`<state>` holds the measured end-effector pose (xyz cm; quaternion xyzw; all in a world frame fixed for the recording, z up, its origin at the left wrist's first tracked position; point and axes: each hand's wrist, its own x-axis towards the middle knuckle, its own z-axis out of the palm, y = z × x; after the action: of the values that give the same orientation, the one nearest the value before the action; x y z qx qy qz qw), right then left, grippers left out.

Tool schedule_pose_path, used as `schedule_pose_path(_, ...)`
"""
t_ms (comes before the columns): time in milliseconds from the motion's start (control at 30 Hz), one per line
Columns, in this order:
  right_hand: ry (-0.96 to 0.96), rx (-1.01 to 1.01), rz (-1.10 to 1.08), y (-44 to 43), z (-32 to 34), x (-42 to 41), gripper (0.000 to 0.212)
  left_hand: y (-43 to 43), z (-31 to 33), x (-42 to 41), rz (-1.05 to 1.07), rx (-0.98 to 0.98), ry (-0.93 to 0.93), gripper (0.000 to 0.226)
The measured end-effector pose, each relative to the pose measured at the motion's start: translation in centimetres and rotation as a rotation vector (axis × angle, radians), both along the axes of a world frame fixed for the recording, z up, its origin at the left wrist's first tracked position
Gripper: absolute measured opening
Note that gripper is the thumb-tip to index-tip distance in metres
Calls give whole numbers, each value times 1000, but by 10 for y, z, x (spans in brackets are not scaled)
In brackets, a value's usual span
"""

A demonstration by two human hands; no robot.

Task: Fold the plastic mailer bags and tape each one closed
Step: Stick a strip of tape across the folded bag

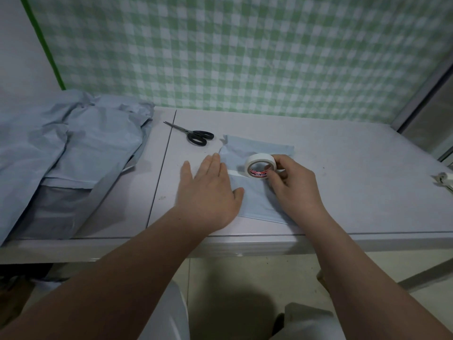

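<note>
A folded pale blue mailer bag (pixel 255 197) lies on the grey table in front of me. My left hand (pixel 208 190) presses flat on its left part, fingers together. A white roll of tape (pixel 260 165) with a red label inside its core stands on the bag, and my right hand (pixel 293 185) grips it. A short white strip of tape (pixel 235 172) runs from the roll leftward across the bag's fold. A heap of unfolded pale blue mailer bags (pixel 66 148) covers the left of the table.
Black-handled scissors (pixel 193 134) lie behind the bag, blades pointing left. The table (pixel 367 182) has a seam left of my left hand. A small crumpled white scrap (pixel 445 181) sits at the right edge. A green checked curtain hangs behind.
</note>
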<state>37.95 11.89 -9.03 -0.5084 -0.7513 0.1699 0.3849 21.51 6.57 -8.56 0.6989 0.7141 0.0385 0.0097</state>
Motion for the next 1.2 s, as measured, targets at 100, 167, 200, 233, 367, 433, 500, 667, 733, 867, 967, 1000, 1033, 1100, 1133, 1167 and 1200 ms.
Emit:
schedule_pose_path(100, -6, 19, 6, 1, -1, 0, 20, 3, 4, 9, -129, 38, -41, 63)
schedule_pose_path(167, 12, 18, 11, 0, 0, 0, 18, 5, 5, 13, -172, -7, -101, 64)
schedule_pose_path(200, 34, 7, 20, -1, 1, 0, 16, 5, 4, 14, -179, -31, -110, 65)
schedule_pose_path(233, 60, -10, 35, -2, 2, 0, 12, 6, 1, 14, -181, -48, -105, 66)
schedule_pose_path(367, 122, -146, 153, -3, 14, 0, 4, 8, -5, 12, -180, -78, -87, 70)
schedule_pose_path(433, 141, -218, 194, 1, 21, -2, 12, 9, -7, 12, -182, -60, -89, 71)
schedule_pose_path(500, 168, -275, 207, 5, 27, -6, 20, 9, -9, 12, -178, -50, -86, 72)
schedule_pose_path(667, 207, -382, 152, 11, 38, -15, 29, 8, -7, 11, -178, -75, -97, 73)
schedule_pose_path(733, 225, -410, 145, 12, 41, -14, 29, 7, -5, 12, -173, -93, -91, 72)
schedule_pose_path(867, 223, -411, 113, 14, 45, -10, 31, 6, -2, 13, -163, -120, -63, 72)
schedule_pose_path(967, 196, -403, 90, 14, 46, -6, 33, 6, -2, 13, -161, -124, -53, 71)
schedule_pose_path(1000, 181, -400, 85, 14, 47, -5, 33, 6, -2, 13, -161, -124, -52, 71)
schedule_pose_path(1033, 164, -397, 79, 13, 47, -3, 33, 6, -2, 13, -162, -125, -54, 72)
schedule_pose_path(1100, 135, -392, 66, 12, 47, 0, 32, 6, -3, 13, -163, -126, -56, 73)
schedule_pose_path(1133, 126, -389, 62, 12, 47, 1, 32, 6, -3, 13, -163, -126, -56, 73)
schedule_pose_path(1167, 118, -385, 60, 12, 46, 2, 31, 6, -3, 12, -163, -125, -56, 73)
schedule_pose_path(1200, 107, -379, 58, 12, 46, 2, 31, 6, -3, 12, -162, -124, -56, 73)
